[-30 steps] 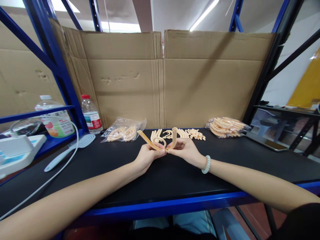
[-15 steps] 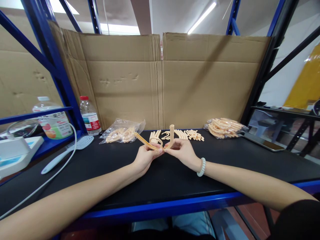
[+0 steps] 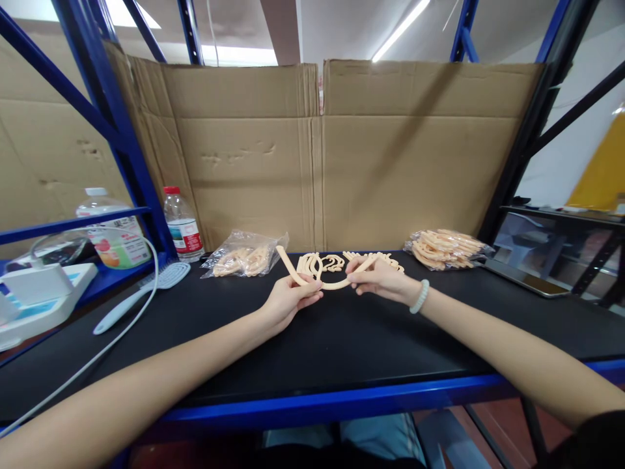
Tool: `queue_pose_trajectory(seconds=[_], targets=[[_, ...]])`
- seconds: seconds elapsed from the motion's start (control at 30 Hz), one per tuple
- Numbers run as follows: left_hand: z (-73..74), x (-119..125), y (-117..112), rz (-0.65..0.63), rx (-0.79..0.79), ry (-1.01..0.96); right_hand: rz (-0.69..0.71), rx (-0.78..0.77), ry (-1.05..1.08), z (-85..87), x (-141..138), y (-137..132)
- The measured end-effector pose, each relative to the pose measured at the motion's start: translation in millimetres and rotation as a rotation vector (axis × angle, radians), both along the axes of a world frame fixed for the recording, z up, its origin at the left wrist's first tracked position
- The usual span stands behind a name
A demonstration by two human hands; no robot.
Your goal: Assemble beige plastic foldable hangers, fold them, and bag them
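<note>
Both my hands hold one peach-coloured curved plastic piece (image 3: 330, 284) just above the black shelf top (image 3: 342, 339). My left hand (image 3: 289, 301) pinches its left arm, which sticks up to the left. My right hand (image 3: 381, 279), with a white bead bracelet at the wrist, grips its right end. Right behind my hands lies a loose row of similar peach pieces (image 3: 342, 262).
A clear bag of the pieces (image 3: 244, 258) lies at the back left, another bundle (image 3: 446, 247) at the back right. Cardboard sheets (image 3: 390, 156) wall off the back. A water bottle (image 3: 183, 225), a white brush (image 3: 141, 293), a cable and a tablet (image 3: 525, 279) lie at the sides.
The two hands have moved apart. The piece was bent into a tight V with one arm upright; it now spans a wide shallow curve between the hands.
</note>
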State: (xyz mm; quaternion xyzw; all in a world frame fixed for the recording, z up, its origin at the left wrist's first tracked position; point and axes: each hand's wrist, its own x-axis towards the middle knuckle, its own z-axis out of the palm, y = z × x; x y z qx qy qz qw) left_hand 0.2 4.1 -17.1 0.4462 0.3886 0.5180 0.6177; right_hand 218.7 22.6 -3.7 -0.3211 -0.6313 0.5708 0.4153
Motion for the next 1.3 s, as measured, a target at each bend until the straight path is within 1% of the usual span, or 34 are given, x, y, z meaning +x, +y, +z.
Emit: queue_pose_trajectory(seconds=[0.07,0.2,0.27,0.33,0.4,0.43,0.5,0.53,0.7,0.77,0.83,0.93,1.07,1.3], targets=[[1.6,-4,3,-0.002,-0.026,0.015,0.049,0.002,-0.072,4.9,19,13],[5.4,-15,13,-0.056,-0.083,0.061,0.101,0.116,-0.329,9.6,45,32],[8.2,-22,19,-0.06,-0.114,0.075,0.136,0.199,-0.474,12.6,53,36],[11.3,-31,27,-0.067,-0.14,0.093,0.149,0.324,-0.618,16.8,59,39],[13.5,-39,34,-0.089,-0.139,0.121,0.153,0.43,-0.745,21.1,66,40],[14.1,-43,37,-0.103,-0.124,0.142,0.155,0.458,-0.791,22.7,69,41],[14.5,-49,41,-0.147,-0.054,0.228,0.164,0.471,-0.86,24.5,75,44],[14.6,-50,43,-0.178,0.008,0.305,0.167,0.471,-0.884,24.5,77,45],[19.1,-49,40,-0.315,0.458,0.765,0.221,0.477,-0.942,19.3,82,50],[21.8,-48,38,-0.35,0.602,0.87,0.222,0.475,-0.962,17.0,81,51],[23.1,-48,38,-0.372,0.695,0.944,0.217,0.474,-0.983,15.5,80,52],[21.5,-50,39,-0.395,0.756,1.006,0.228,0.477,-1.003,14.4,79,52],[18.6,-51,40,-0.427,0.743,1.005,0.223,0.494,-1.025,14.3,79,53],[21.1,-49,37,-0.444,0.749,1.005,0.241,0.434,-1.023,16.1,78,52]])
